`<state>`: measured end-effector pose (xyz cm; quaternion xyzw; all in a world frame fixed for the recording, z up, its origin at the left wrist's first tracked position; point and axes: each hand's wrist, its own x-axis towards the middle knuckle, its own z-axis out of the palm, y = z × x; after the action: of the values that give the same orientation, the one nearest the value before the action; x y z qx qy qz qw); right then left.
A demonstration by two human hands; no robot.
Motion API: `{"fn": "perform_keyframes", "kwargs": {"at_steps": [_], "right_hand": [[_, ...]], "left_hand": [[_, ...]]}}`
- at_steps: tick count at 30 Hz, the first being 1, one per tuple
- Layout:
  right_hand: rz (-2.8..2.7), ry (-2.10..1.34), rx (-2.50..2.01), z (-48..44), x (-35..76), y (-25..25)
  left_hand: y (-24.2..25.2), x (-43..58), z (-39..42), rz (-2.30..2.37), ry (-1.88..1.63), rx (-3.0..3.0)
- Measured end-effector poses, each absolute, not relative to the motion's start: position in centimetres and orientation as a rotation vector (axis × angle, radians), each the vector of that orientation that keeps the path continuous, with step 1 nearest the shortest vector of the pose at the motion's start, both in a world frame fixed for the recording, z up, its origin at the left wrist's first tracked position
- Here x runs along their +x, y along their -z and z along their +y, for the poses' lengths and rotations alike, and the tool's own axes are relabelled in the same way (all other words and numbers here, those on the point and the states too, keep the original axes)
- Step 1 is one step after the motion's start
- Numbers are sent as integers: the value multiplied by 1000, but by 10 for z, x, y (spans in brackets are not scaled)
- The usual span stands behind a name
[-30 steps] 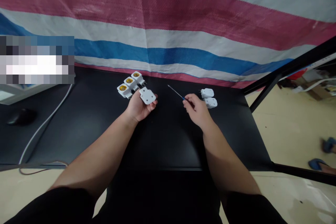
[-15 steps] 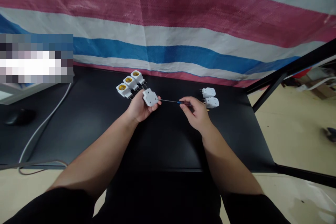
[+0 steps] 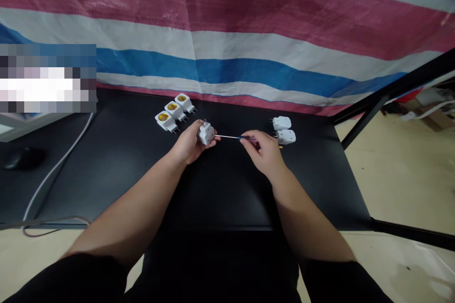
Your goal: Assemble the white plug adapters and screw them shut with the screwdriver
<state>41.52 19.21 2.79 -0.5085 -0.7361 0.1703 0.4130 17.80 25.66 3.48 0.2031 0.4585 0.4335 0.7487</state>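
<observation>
My left hand [image 3: 192, 144] is closed around a white plug-in lamp socket [image 3: 206, 134], its face with small holes turned toward the right. In my right hand [image 3: 263, 151] is a screwdriver [image 3: 227, 137] with a thin metal shaft and a dark blue handle. The shaft points left, its tip at the face of the held socket; whether it sits in a hole I cannot tell. Behind my left hand three white plug-in lamp sockets [image 3: 172, 108] stand in a slanted row, gold-coloured insides up. Two more white sockets [image 3: 286, 137] lie beyond my right hand, holed faces up.
The black table [image 3: 227, 189] carries a grey cable [image 3: 53, 170] and a dark computer mouse [image 3: 24, 157] at the left. A blurred-out device [image 3: 46, 80] stands behind them. Striped sheeting [image 3: 231, 33] hangs along the back; a black metal frame [image 3: 384, 99] borders the right.
The socket in my left hand has turned, so its holed face points more to the right. The screwdriver stays at that face, its shaft nearly level.
</observation>
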Motion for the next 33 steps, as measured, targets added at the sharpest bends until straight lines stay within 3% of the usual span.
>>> {"fn": "perform_keyframes", "kwargs": {"at_steps": [7, 33], "right_hand": [[-1856, -654, -1317, 192, 414, -24], [-1797, -753, -1525, 198, 406, -17]], "left_hand": [[-36, 179, 258, 1052, -959, 443], [-25, 175, 261, 1045, -1022, 670]]}}
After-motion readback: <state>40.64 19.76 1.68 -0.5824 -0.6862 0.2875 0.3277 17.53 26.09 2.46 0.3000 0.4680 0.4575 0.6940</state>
